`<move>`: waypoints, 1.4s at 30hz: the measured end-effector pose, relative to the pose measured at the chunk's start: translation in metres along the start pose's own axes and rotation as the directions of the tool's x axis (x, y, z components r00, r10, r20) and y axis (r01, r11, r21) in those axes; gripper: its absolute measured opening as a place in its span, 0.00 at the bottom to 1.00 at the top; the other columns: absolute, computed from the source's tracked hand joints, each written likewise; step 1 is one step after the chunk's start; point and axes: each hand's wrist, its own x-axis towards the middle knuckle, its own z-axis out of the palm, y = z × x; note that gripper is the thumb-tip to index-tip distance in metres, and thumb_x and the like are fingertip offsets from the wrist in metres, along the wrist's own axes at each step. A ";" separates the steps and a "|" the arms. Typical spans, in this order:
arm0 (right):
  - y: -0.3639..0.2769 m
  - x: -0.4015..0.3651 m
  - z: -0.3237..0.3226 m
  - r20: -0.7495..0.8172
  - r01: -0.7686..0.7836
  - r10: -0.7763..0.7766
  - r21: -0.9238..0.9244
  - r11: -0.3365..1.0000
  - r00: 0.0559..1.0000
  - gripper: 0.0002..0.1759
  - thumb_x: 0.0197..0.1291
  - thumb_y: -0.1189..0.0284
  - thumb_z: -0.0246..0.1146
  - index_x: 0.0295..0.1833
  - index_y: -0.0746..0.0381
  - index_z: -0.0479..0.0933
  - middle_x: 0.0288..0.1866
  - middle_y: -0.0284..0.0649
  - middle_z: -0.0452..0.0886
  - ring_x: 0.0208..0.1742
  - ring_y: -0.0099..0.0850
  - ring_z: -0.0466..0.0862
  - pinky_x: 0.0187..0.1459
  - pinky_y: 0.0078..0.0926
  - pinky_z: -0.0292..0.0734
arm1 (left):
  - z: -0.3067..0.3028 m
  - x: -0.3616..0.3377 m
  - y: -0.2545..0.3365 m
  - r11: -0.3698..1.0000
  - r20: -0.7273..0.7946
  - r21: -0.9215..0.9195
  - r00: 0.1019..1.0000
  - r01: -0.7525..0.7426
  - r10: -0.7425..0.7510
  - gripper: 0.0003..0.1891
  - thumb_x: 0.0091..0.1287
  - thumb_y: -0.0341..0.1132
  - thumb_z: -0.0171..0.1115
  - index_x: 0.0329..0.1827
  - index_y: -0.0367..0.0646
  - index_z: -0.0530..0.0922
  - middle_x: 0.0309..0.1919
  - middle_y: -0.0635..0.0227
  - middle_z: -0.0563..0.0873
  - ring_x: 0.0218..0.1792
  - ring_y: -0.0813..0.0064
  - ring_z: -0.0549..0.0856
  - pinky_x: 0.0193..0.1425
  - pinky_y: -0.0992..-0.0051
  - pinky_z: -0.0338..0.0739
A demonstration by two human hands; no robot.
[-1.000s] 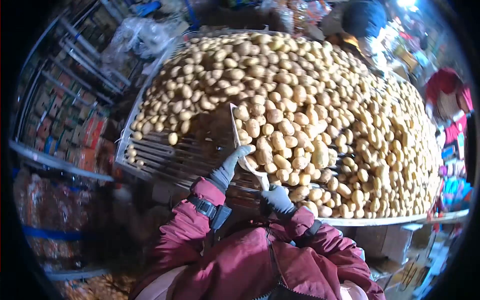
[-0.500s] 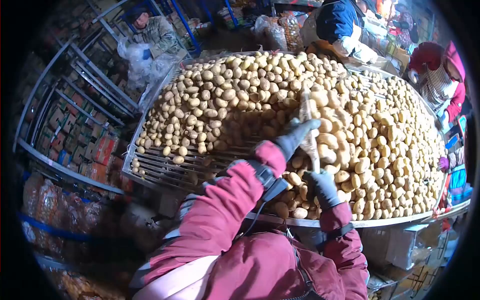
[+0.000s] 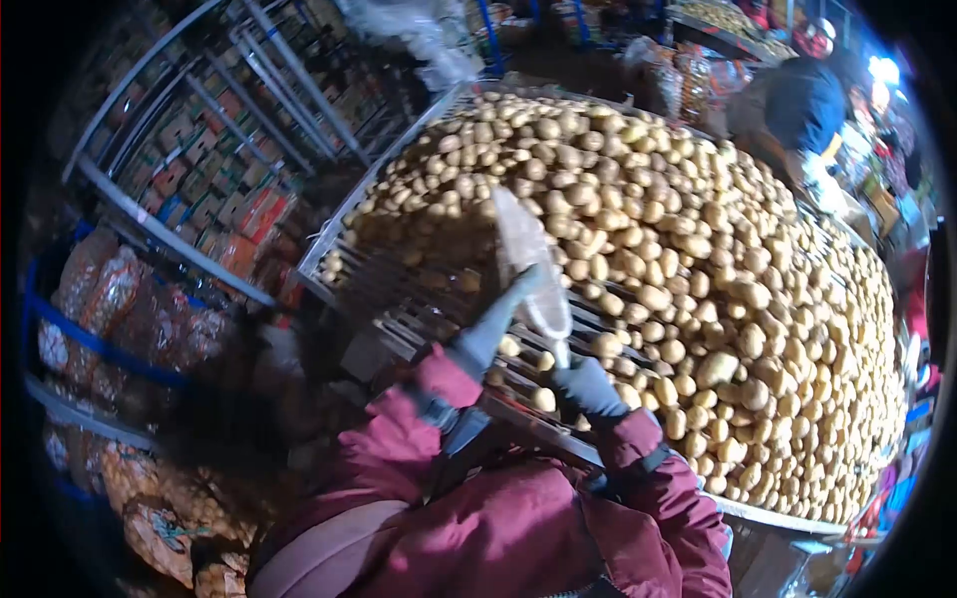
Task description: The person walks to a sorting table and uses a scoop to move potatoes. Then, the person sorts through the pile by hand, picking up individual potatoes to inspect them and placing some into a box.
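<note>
Both of my hands are gloved in grey and grip one long flat paddle-like board (image 3: 538,281), which stands edge-on among the potatoes. My left hand (image 3: 510,307) is wrapped round its near side at mid-length. Lower down, my right hand (image 3: 590,387) closes on the narrow end. Potatoes (image 3: 718,299) heap up to the right of the board and beyond it. On the left, metal slats (image 3: 399,299) of the sorting table show, with a few loose potatoes near my hands.
The table's metal rim (image 3: 344,211) runs along the left. Beyond it stand a metal rack (image 3: 159,234) and stacked crates. Filled bags (image 3: 150,518) lie at lower left. A person in dark blue (image 3: 805,105) bends at the far right side; plastic sheeting (image 3: 424,35) hangs behind.
The board and both hands have moved left relative to the heap, and the board leans left. The view has turned, so the table appears shifted. More slats show beside the board.
</note>
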 end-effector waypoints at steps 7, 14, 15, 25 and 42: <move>0.052 0.161 0.229 0.565 0.378 -0.267 -0.087 0.922 0.781 0.16 0.62 0.60 0.70 0.42 0.65 0.85 0.26 0.39 0.84 0.29 0.25 0.83 0.32 0.30 0.78 | -0.225 -0.083 0.030 0.922 -0.239 -0.335 0.929 0.195 -0.283 0.35 0.70 0.58 0.67 0.70 0.42 0.76 0.58 0.62 0.84 0.53 0.72 0.85 0.58 0.69 0.82; 0.006 0.254 0.355 0.629 0.329 -0.100 -0.258 0.908 0.771 0.13 0.63 0.63 0.69 0.43 0.63 0.86 0.27 0.40 0.85 0.28 0.28 0.84 0.31 0.30 0.78 | -0.432 -0.031 -0.005 0.999 -0.475 -0.046 0.880 -0.015 -0.009 0.32 0.74 0.51 0.63 0.74 0.40 0.72 0.66 0.62 0.79 0.65 0.72 0.78 0.70 0.69 0.74; 0.007 0.266 0.361 0.618 0.322 -0.100 -0.258 0.911 0.780 0.13 0.63 0.63 0.69 0.43 0.63 0.86 0.27 0.40 0.85 0.28 0.28 0.84 0.31 0.30 0.78 | -0.440 -0.020 0.003 0.999 -0.477 -0.037 0.879 -0.018 -0.001 0.32 0.74 0.50 0.63 0.74 0.40 0.72 0.66 0.62 0.79 0.65 0.72 0.78 0.70 0.69 0.74; 0.031 0.333 0.357 0.456 0.198 -0.092 -0.189 0.962 0.885 0.13 0.63 0.64 0.69 0.43 0.62 0.86 0.27 0.41 0.85 0.28 0.27 0.83 0.31 0.30 0.78 | -0.439 0.068 0.015 0.998 -0.375 -0.048 0.926 0.035 -0.050 0.33 0.67 0.45 0.69 0.73 0.39 0.73 0.63 0.64 0.80 0.62 0.71 0.79 0.67 0.68 0.75; 0.052 0.185 0.181 -0.036 -0.124 0.138 0.262 0.957 0.990 0.13 0.63 0.68 0.66 0.45 0.66 0.86 0.25 0.38 0.83 0.25 0.23 0.79 0.29 0.29 0.75 | -0.246 0.116 -0.079 0.975 -0.040 -0.063 0.975 0.215 -0.218 0.27 0.67 0.43 0.69 0.65 0.37 0.79 0.58 0.65 0.84 0.57 0.71 0.82 0.68 0.69 0.75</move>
